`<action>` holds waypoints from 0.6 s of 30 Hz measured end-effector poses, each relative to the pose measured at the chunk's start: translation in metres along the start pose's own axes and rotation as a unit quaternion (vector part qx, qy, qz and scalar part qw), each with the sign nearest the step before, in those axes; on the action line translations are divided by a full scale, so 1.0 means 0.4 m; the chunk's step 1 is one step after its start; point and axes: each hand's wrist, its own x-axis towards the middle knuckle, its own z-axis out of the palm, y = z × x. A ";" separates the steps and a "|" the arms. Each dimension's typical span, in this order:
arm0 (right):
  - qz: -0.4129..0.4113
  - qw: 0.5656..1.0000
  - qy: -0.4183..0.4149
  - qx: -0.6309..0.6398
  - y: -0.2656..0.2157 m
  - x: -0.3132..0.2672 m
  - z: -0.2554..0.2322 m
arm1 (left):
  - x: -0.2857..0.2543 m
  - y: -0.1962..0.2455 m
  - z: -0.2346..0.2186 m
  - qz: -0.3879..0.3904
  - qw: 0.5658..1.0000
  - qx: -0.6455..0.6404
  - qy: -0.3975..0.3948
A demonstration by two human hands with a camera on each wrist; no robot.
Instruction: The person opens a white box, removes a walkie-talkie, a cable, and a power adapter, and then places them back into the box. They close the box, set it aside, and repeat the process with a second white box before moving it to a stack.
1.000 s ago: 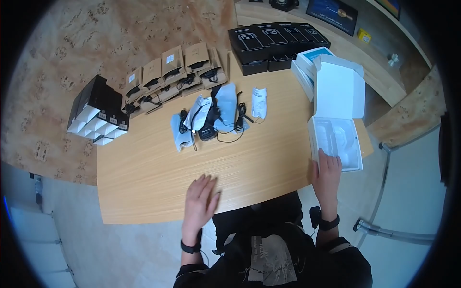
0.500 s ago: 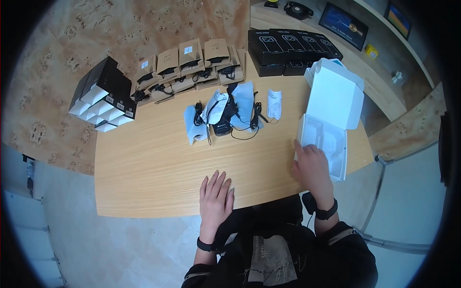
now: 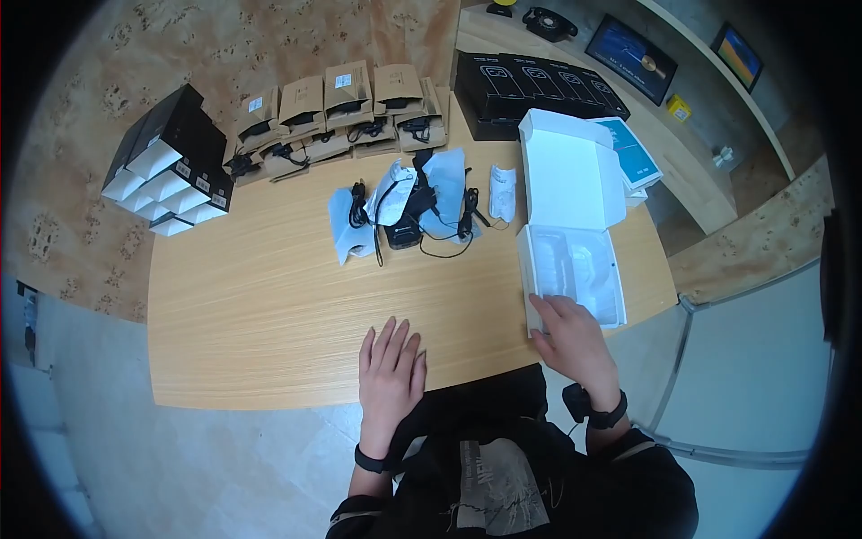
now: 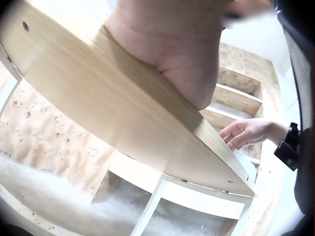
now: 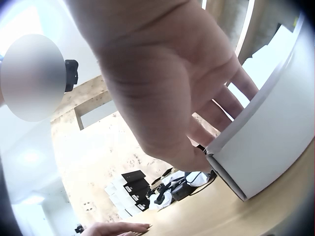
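Turned a little more upright since half a second ago, the open white box (image 3: 594, 274) now shows its lid (image 3: 567, 184) beside the teal-topped box (image 3: 633, 154), which the lid mostly covered then. From my end I see the white box on the right side of the table (image 3: 269, 314), its molded tray facing up.

My right hand (image 3: 579, 349) is fairly wide: its fingers reach over the near wall, and the thumb is at the near left corner. My left hand (image 3: 386, 386) lies palm down near the table's front edge, fingers long and slightly spread, holding nothing.

Near the middle, I have a black device (image 3: 403, 235) among blue wrappings (image 3: 442, 193) and black cables (image 3: 466, 220), with a white packet (image 3: 503, 193) just to their right. Farther back, brown cartons (image 3: 348, 94) stand in rows, their flaps open and dark cords showing. Black boxes with white line drawings (image 3: 489, 94) sit to their right, and black boxes with white open ends (image 3: 171, 130) stand at the far left corner.
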 end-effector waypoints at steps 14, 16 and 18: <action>-0.199 0.950 -0.083 -0.227 0.117 0.512 -0.006 | -0.006 -0.007 0.004 0.004 1.000 0.012 0.006; -0.189 0.934 -0.097 -0.287 0.136 0.556 0.066 | -0.007 -0.005 0.007 0.000 1.000 0.000 0.005; -0.177 0.915 -0.111 -0.344 0.125 0.579 0.090 | -0.008 -0.004 0.008 0.000 1.000 0.002 0.010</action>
